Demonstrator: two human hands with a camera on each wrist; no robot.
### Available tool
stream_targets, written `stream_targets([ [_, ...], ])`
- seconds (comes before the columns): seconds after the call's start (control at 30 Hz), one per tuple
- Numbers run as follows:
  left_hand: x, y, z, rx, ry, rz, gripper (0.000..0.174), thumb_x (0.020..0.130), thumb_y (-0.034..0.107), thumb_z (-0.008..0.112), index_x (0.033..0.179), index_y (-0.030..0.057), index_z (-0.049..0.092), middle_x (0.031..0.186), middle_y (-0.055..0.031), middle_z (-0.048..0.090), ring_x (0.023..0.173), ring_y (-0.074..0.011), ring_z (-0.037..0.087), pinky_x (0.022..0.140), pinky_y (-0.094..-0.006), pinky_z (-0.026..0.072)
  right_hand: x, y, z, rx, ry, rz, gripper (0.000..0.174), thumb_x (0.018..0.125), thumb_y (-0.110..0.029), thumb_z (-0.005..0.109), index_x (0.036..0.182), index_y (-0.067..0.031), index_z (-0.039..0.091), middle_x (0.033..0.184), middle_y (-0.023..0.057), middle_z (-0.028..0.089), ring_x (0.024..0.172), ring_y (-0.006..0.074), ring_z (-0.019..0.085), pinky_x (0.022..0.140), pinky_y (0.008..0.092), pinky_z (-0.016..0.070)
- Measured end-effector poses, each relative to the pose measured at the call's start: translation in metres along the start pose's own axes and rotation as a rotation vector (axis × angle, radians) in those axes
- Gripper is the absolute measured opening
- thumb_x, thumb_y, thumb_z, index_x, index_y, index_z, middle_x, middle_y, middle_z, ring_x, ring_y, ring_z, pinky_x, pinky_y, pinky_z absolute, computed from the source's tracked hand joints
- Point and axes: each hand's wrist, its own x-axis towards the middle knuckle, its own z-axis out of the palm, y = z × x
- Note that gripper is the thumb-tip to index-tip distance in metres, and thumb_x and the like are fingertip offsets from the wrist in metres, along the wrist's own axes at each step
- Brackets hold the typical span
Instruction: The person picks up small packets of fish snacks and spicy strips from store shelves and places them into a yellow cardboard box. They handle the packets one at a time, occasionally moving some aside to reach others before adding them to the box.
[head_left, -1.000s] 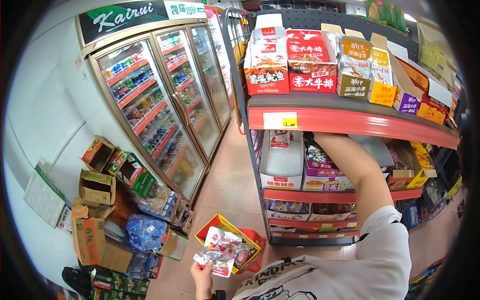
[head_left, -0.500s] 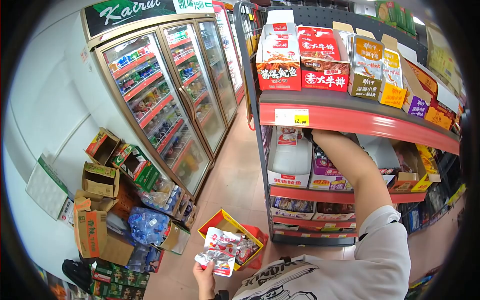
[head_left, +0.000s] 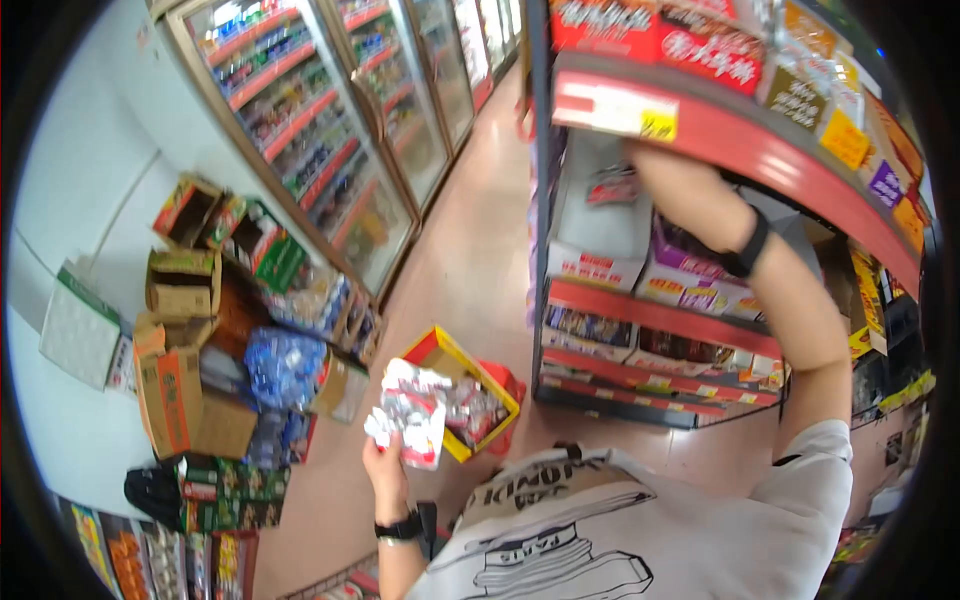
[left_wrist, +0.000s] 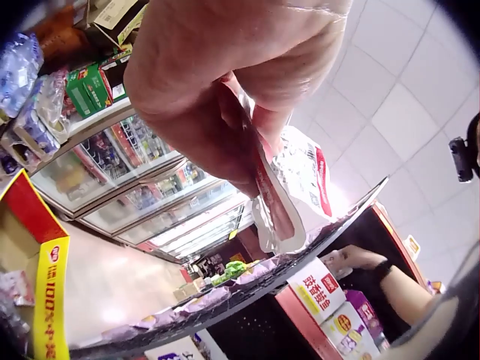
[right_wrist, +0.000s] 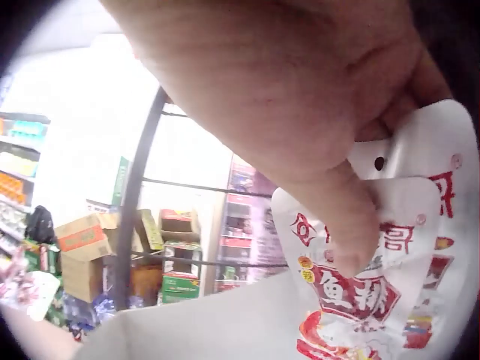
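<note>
The left hand [head_left: 385,468] pinches white, silver and red snack packets [head_left: 412,412] beside a yellow-edged box [head_left: 490,440] that holds more packets. Close up in the left wrist view, the left hand [left_wrist: 232,82] has its thumb and fingers round the packets' edge [left_wrist: 277,217]. In the right wrist view the right hand [right_wrist: 300,97] holds white packets with red print [right_wrist: 352,300], thumb on the front one. From the head the right hand is mostly hidden under the upper shelf, near an open white box [head_left: 598,262] where a red packet [head_left: 612,187] shows.
Upper shelf edge [head_left: 740,120] overhangs the right forearm. A purple and white box [head_left: 690,280] stands beside the white one. Glass-door coolers [head_left: 300,130] line the left side; cardboard boxes [head_left: 170,390] and blue-wrapped bottles [head_left: 285,368] are stacked below them.
The head view has tilted down and shifted, so the shelf sits higher. The right forearm has come out farther, showing its wristband. The left hand still holds its packets.
</note>
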Motion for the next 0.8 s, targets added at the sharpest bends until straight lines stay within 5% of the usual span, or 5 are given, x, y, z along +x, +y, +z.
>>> stream_targets([
  [0.07, 0.014, -0.013, -0.013, -0.002, 0.035, -0.086, 0.028, 0.084, 0.007, 0.052, 0.111, -0.0011, 0.046, 0.103, -0.0066, 0.056, 0.09, -0.0132, 0.055, 0.077, -0.0273, 0.0456, -0.002, -0.021, -0.043, 0.126, -0.207, 0.106, 0.008, 0.068, -0.002, 0.051, 0.075, -0.0033, 0.052, 0.07, 0.0146, 0.054, 0.071, 0.0299, 0.055, 0.062, 0.0371, 0.0444],
  [0.2, 0.034, -0.04, -0.04, -0.069, 0.15, -0.327, 0.027, 0.085, 0.014, 0.053, 0.109, 0.0047, 0.049, 0.098, -0.005, 0.058, 0.085, -0.0148, 0.057, 0.072, -0.0306, 0.0489, -0.026, -0.065, -0.089, 0.164, -0.151, 0.159, 0.023, 0.057, 0.0, 0.056, 0.08, -0.0025, 0.051, 0.069, 0.0105, 0.049, 0.067, 0.0293, 0.051, 0.058, 0.0374, 0.0408],
  [0.33, 0.048, -0.07, -0.065, -0.026, 0.244, -0.483, 0.024, 0.085, 0.018, 0.053, 0.108, 0.0094, 0.05, 0.098, -0.0057, 0.059, 0.084, -0.018, 0.059, 0.069, -0.0345, 0.0499, -0.046, -0.107, -0.086, 0.781, -0.2, 0.264, 0.026, 0.061, -0.002, 0.061, 0.087, -0.0041, 0.057, 0.075, 0.0112, 0.056, 0.069, 0.0293, 0.055, 0.058, 0.0361, 0.0428],
  [0.53, 0.055, -0.103, -0.1, -0.056, 0.259, -0.682, 0.022, 0.085, 0.02, 0.053, 0.104, 0.0095, 0.05, 0.095, -0.0063, 0.059, 0.082, -0.0198, 0.059, 0.068, -0.0379, 0.0485, -0.089, -0.204, 0.034, 1.17, -0.701, 0.424, 0.027, 0.07, -0.026, 0.062, 0.085, -0.0042, 0.059, 0.074, 0.0147, 0.059, 0.067, 0.0307, 0.056, 0.059, 0.0378, 0.0433],
  [0.8, 0.043, -0.093, -0.119, 0.094, 0.246, -0.759, 0.022, 0.085, 0.022, 0.053, 0.101, 0.0088, 0.05, 0.093, -0.0064, 0.059, 0.078, -0.0196, 0.06, 0.061, -0.0339, 0.0495, -0.183, -0.354, 0.201, 1.214, -1.071, 0.825, 0.029, 0.07, -0.028, 0.063, 0.078, -0.0008, 0.062, 0.068, 0.0179, 0.061, 0.066, 0.0256, 0.062, 0.063, 0.0349, 0.0474],
])
